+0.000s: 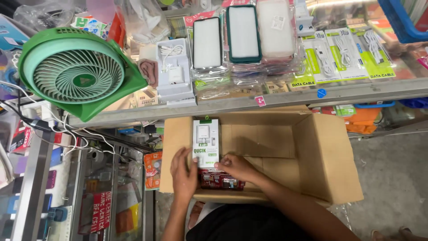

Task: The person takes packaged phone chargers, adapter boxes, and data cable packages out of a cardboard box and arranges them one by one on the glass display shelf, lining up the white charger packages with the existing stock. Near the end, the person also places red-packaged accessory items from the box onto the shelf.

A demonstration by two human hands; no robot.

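Inside the open cardboard box, at its nine o'clock end, both hands clasped a white charger package: the left hand along its left edge, the right hand at its lower right corner. Dark red packets lay beneath; a green fan stood at ten o'clock on the bench.

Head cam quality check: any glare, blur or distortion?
Head view: glare whitens the phone cases in plastic sleeves; wide-angle bend curves the counter edge; both hands, left hand and right hand, and the white charger box are sharp; carton evenly lit.
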